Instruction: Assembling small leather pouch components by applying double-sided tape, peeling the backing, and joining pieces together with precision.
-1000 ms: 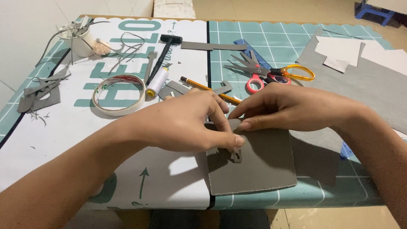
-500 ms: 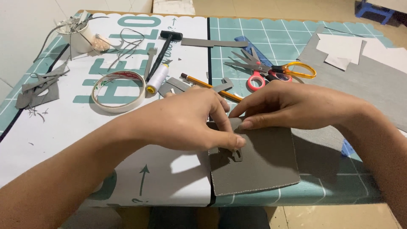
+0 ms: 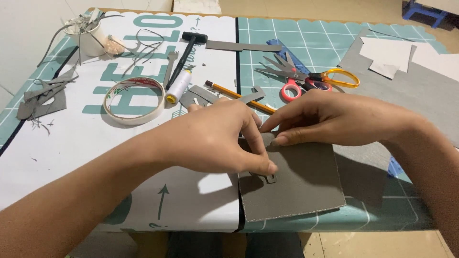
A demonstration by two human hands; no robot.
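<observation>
left hand (image 3: 217, 138): fingertips pinching small metal clasp (image 3: 270, 178) on grey square piece (image 3: 296, 184)
right hand (image 3: 330, 119): fingers pressed flat, holding piece's top edge
scissors (image 3: 306, 79): just beyond right hand

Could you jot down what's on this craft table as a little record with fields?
Left hand: left hand presses its fingertips on the grey sheet, by a small strap piece
Right hand: right hand pinches the sheet's top edge
Surface: green cutting mat beside a white printed sheet
Tools behind: scissors, pencil, tape roll, thread spool, mallet
Far left: cup of scraps
</observation>
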